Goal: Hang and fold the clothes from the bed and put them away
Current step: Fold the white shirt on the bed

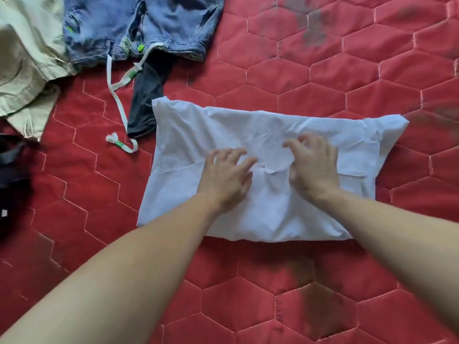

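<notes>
White garment [323, 135]: folded into a wide, creased rectangle; lies flat on the red quilt [323, 58], a little right of the middle of the view; long side runs left to right; left end broader than the right; a small raised crease of cloth sits at its middle, between the two hands.

Left hand [227, 173]: palm down on the garment, left of that crease; fingers spread and slightly bent, tips on the cloth; nothing pinched or enclosed; forearm bare, crossing the garment's near edge.

Right hand [314, 165]: palm down on the garment, just right of the crease; fingers spread and arched, tips touching the cloth; no cloth gathered inside the hand; forearm bare, crossing the near right corner of the garment. The two hands lie close together, apart from each other, both over the middle of the fold.

Dark cloth [149, 95]: narrow strip; its lower end lies just beside the garment's far left corner; its upper end runs under the jeans.

Jeans [139, 26]: blue denim, at the far left of the quilt; white drawstring [116, 100] with green tips trails from the waist toward the near side, ending in a frayed tassel.

Beige garment [27, 58]: crumpled, at the left edge, beside the jeans.

Black item [12, 182]: at the left edge, partly out of view; kind cannot be told.
</notes>
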A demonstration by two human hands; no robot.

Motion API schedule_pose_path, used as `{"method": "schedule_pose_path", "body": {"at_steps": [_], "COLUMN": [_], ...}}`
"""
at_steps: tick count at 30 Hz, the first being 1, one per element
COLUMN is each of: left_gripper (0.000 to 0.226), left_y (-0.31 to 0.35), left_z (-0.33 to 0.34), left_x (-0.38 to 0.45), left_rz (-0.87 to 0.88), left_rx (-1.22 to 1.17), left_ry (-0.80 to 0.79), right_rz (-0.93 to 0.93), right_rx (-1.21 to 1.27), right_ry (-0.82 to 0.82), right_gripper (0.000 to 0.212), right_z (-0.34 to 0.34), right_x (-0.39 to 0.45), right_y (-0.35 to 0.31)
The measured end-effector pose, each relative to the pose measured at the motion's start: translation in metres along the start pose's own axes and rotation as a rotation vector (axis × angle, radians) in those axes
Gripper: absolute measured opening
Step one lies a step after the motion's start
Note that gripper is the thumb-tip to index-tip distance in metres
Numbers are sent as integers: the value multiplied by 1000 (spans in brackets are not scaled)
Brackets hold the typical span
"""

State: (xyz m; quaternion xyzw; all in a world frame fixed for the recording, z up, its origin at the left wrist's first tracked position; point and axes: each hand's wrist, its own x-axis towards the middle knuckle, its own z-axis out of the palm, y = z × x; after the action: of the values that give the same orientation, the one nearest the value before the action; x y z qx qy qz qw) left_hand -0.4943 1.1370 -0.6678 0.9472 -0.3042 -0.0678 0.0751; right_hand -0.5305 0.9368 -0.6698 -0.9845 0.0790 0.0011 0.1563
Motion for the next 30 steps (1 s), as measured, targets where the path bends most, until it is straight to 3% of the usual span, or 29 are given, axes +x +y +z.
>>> {"method": "schedule_pose_path", "body": {"at_steps": [4,7,11,17,21,24,27,30], "left_gripper": [48,50,46,25,23,20,25,20], "left_y": [-3,-17,-44,-114,-137,-147,-158,-175], "left_z": [16,17,7,-18,-24,-25,-31,-37], "left_x": [-6,-1,0,-18,-30,-33,-40,-46], "left_rz": [-35,-45,-62,-196,-267,-345,-422,-284], "left_rx": [37,6,31,158,199,-14,-355,-281], "left_ry": [-187,-181,-184,-306,-379,-412,-423,-612], "right_rz": [-155,-268,254,418,-8,-255,-339,-302], "right_rx": [90,-5,-51,-71,-102,-69,-120,-168], "right_ry": [166,54,-136,-113,-64,-72,-189,-292], "right_gripper": [30,31,36,33,52,48,44,47], "right_z": [8,19,28,19,26,34,49,63], "right_x": [-28,-51,-57,-33,-22,-17,-21,-23], "right_y": [-21,-10,9,-9,-53,-99,-135,-147]}}
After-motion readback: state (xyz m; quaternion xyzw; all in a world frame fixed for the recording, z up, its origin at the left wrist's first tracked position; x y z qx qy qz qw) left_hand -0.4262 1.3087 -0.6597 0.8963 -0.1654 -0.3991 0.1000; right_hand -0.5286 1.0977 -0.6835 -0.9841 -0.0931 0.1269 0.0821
